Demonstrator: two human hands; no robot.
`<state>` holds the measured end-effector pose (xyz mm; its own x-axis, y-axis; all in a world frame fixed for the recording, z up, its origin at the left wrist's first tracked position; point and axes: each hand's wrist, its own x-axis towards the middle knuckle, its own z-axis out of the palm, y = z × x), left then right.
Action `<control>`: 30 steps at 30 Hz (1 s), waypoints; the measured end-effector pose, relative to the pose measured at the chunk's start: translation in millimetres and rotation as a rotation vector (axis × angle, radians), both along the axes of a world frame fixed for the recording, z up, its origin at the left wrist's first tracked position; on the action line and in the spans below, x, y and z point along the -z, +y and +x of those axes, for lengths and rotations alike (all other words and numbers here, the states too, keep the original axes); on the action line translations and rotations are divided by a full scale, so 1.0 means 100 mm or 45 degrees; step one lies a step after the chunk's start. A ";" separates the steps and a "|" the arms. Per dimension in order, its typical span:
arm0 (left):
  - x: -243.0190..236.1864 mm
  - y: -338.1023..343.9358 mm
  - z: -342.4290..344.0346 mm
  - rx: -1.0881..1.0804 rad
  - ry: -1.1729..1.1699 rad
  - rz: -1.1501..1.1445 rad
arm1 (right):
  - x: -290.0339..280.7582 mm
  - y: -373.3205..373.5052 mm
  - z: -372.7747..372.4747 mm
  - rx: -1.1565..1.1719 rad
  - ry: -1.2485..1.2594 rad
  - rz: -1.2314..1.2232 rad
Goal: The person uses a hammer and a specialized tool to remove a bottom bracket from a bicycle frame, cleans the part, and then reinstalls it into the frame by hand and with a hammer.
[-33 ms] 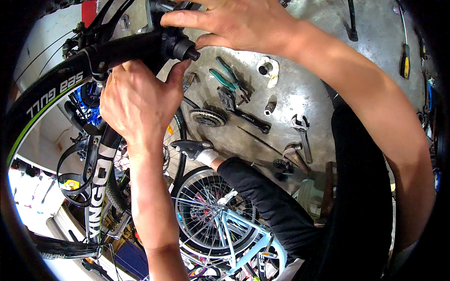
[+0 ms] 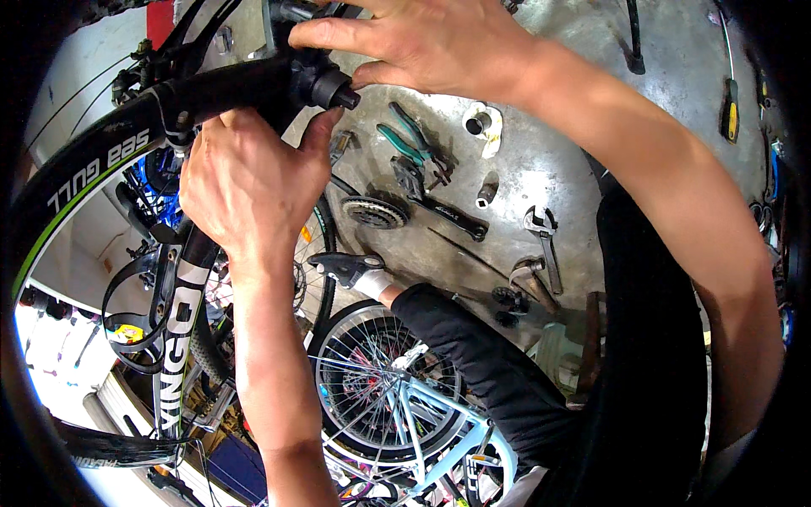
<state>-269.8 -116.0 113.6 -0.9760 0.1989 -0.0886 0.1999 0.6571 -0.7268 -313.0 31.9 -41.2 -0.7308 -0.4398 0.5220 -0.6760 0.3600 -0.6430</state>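
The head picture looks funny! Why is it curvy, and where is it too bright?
Head view: the wide lens bends straight edges near the picture's black border; head view: glare whitens the floor above the wrench; head view: the lower left looks washed out.

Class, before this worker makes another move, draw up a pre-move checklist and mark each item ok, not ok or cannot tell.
1. Left hand at the black bike frame: ok, its fingertips hidden behind the tube.
2. Right hand near the black cylindrical part: ok, thumb and forefinger close to it.
3. Cylindrical part fully seated: cannot tell; it sticks out, but its thread is not visible.
4. Tools clear of both hands: ok; the green-handled pliers and adjustable wrench lie on the floor.
5. Floor free of loose parts: not ok; a crank arm and hammer lie there.
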 end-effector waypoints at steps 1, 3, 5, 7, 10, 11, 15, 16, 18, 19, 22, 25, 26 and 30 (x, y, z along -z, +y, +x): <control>-0.01 0.02 0.02 0.006 0.017 -0.008 | 0.00 -0.01 0.02 0.009 0.016 -0.015; 0.00 0.07 0.02 0.017 0.026 -0.013 | 0.02 0.00 0.05 0.048 0.036 -0.041; 0.02 0.10 0.00 0.013 0.041 -0.013 | 0.03 0.02 0.02 0.062 0.029 -0.032; 0.01 0.07 0.00 0.031 0.025 -0.007 | 0.02 0.05 -0.04 -0.028 -0.063 0.022; -0.01 0.02 -0.03 0.030 0.005 0.022 | -0.04 0.03 -0.05 -0.052 -0.030 0.075; -0.04 0.02 -0.03 0.005 -0.009 -0.004 | -0.08 0.04 -0.03 -0.036 0.005 0.101; 0.00 0.03 -0.05 0.020 0.008 -0.029 | -0.14 0.05 0.05 -0.007 -0.057 0.031; 0.00 0.02 -0.05 0.024 0.005 -0.029 | -0.14 0.01 0.04 0.003 -0.082 0.035; 0.01 -0.01 -0.04 0.093 0.048 0.048 | -0.07 -0.03 -0.01 0.016 -0.117 0.039; 0.02 -0.02 -0.04 0.100 0.042 0.052 | 0.01 -0.04 -0.07 -0.068 -0.083 -0.032; 0.02 -0.04 -0.05 0.090 0.007 -0.005 | -0.02 0.01 -0.11 -0.096 -0.024 0.003; 0.00 -0.06 -0.04 0.149 -0.013 -0.022 | 0.12 -0.04 0.16 0.240 0.192 -0.406; 0.01 -0.07 -0.03 0.173 -0.030 -0.034 | 0.19 -0.07 0.24 0.239 0.160 -0.456; -0.03 0.00 -0.02 0.042 -0.086 -0.177 | 0.19 -0.04 0.78 0.269 -0.601 -0.448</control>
